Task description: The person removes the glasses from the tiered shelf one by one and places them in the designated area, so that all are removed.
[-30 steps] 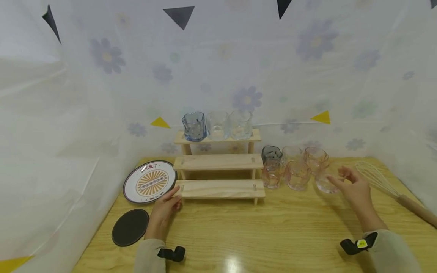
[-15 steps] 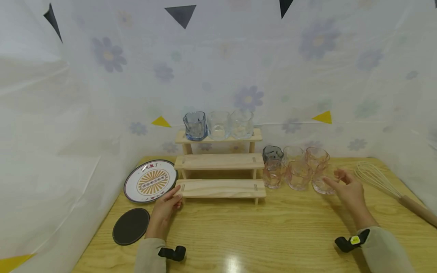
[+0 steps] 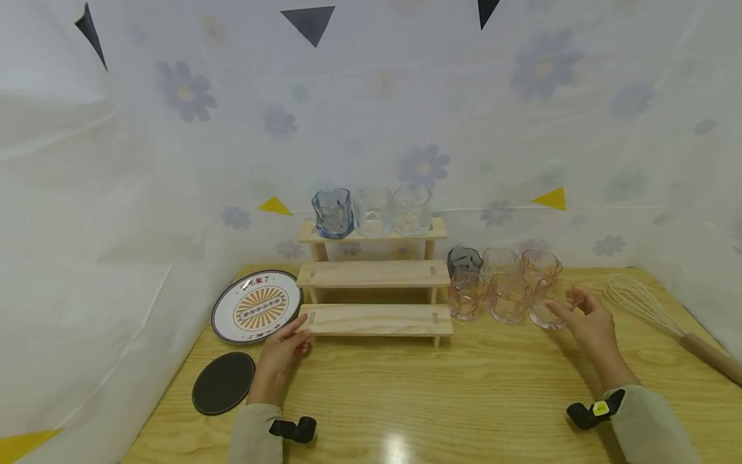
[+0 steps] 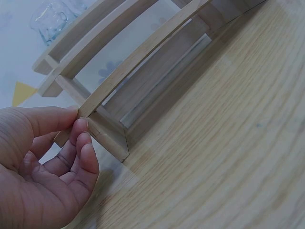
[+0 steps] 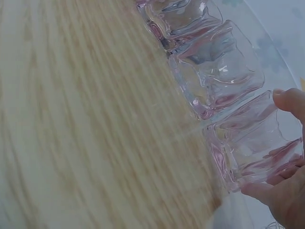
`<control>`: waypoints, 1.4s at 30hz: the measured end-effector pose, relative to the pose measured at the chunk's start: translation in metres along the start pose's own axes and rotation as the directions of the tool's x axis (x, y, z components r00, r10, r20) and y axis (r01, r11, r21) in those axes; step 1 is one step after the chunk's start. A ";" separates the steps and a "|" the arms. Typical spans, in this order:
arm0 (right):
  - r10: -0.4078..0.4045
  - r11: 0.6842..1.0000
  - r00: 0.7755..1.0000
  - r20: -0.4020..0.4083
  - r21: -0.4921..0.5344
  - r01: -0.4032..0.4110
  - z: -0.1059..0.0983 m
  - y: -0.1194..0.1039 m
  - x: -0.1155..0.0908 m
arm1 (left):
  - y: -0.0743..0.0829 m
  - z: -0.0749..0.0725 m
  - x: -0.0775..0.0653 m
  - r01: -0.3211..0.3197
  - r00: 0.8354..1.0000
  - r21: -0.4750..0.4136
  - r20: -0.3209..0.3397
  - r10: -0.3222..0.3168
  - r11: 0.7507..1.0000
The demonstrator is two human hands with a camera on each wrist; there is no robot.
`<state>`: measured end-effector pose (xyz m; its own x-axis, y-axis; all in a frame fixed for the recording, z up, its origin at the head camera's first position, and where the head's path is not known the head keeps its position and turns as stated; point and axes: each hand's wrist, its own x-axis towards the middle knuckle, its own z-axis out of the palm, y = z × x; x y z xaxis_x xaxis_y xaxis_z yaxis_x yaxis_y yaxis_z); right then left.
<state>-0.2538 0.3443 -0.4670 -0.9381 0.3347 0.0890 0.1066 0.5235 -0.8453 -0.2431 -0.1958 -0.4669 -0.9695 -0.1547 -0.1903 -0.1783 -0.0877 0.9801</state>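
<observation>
- Right of centre in the head view, the right hand (image 3: 592,328) has its grip clamped on a pink glass (image 3: 543,314), thumb on one side and fingers on the other.
- That glass is upright at the right end of the front row; whether its base touches the desk (image 3: 429,406) I cannot tell.
- Just beside it to the left are two more pinkish glasses, the middle one (image 3: 508,299) and the left one (image 3: 466,296).
- The row behind has a dark grey glass (image 3: 464,259), a clear glass (image 3: 500,259) and a pink-rimmed glass (image 3: 540,261).
- Left of centre, the left hand (image 3: 278,359) has its grip pinched on the left end of the lowest tier of a wooden stand (image 3: 375,319).
- On the stand's top tier, a blue glass (image 3: 333,216), a second clear glass (image 3: 373,216) and a third clear glass (image 3: 412,216) stand in a row.
- At left in the frame are a patterned plate (image 3: 257,308) and, nearer the bottom, a black disc (image 3: 223,383).
- At the right edge, a whisk (image 3: 710,356) lies slantwise.
</observation>
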 end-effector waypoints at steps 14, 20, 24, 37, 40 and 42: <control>-0.007 0.998 0.999 0.038 0.063 0.005 0.001 0.001 -0.002 | -0.001 0.000 0.001 -0.004 1.000 -0.012 0.003 0.004 1.000; -0.042 0.994 0.997 0.066 0.102 0.035 -0.004 -0.002 -0.003 | -0.001 0.000 0.001 -0.001 1.000 -0.012 0.001 0.002 1.000; -0.046 0.990 0.998 0.047 0.132 0.040 -0.009 -0.012 -0.003 | -0.001 -0.001 0.002 0.003 1.000 -0.008 0.007 -0.003 1.000; -0.218 0.951 0.970 -0.112 0.201 0.237 -0.003 -0.073 0.008 | -0.002 -0.001 0.003 -0.002 1.000 -0.024 0.009 0.002 1.000; -0.262 0.936 0.963 -0.067 0.227 0.270 0.005 -0.094 0.012 | -0.002 -0.001 0.003 0.000 1.000 -0.019 0.014 0.001 1.000; -0.280 0.930 0.960 -0.018 0.245 0.276 0.012 -0.110 0.016 | -0.001 -0.002 0.002 0.001 1.000 -0.018 0.015 -0.001 1.000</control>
<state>-0.2843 0.2830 -0.3792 -0.9244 0.1884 0.3316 -0.2403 0.3874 -0.8901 -0.2449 -0.1977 -0.4687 -0.9717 -0.1399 -0.1905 -0.1767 -0.1055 0.9786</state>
